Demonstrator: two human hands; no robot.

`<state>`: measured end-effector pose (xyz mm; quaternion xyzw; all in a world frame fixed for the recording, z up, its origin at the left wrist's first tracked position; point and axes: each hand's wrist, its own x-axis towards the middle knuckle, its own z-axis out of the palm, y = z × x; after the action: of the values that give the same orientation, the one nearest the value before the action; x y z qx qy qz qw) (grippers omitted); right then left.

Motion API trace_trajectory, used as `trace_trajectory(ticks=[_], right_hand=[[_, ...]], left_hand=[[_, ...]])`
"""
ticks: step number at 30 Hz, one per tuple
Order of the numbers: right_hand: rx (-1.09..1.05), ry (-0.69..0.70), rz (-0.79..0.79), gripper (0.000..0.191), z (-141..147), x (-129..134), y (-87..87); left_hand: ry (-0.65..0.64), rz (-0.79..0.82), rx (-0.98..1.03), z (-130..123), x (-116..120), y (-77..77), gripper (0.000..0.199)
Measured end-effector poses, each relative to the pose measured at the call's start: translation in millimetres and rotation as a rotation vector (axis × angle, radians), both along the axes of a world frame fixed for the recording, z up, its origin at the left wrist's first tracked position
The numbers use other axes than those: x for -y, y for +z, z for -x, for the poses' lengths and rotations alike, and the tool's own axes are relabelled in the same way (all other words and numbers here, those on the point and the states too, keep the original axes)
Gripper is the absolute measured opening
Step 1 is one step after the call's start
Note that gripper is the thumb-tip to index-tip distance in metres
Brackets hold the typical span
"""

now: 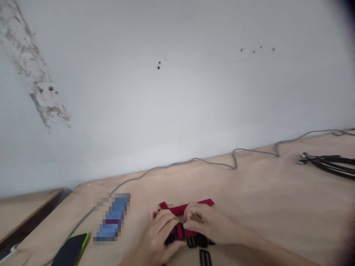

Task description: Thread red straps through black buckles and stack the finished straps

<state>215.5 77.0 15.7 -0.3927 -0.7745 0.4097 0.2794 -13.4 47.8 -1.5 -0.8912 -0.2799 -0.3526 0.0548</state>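
My left hand (pixel 160 234) grips a black plastic buckle (pixel 179 231) that has a red strap (pixel 183 210) threaded through it. The fingers of my right hand (pixel 206 223) are bent in a pinch at the strap beside the buckle, close to my left fingertips. Behind both hands, the rest of the strap lies across the wooden table, with a loose end to the right. A black slider (pixel 191 242) and another dark piece lie just under my right hand. Nearer the bottom edge is a separate black slider (pixel 205 257).
A phone in a green case (pixel 72 251) lies at lower left, near a pixelated blue item (pixel 113 218). A grey cable (pixel 166 167) runs along the wall side of the table (pixel 263 207). Coiled black cables (pixel 330 162) lie at the right. A white wall (pixel 194 103) stands behind.
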Motion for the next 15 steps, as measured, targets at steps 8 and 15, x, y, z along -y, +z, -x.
trace_trajectory(ticks=[8, 15], right_hand=[[0.183, -0.201, -0.040, 0.032, -51.9, -35.3, -8.9], [0.498, -0.348, -0.213, 0.028, -106.6, -38.1, -25.9]], left_hand=[[0.125, 0.314, -0.038, 26.6, -2.7, 22.4, 0.035], [0.051, 0.464, -0.081, 49.0, 13.8, 29.8, 0.038]])
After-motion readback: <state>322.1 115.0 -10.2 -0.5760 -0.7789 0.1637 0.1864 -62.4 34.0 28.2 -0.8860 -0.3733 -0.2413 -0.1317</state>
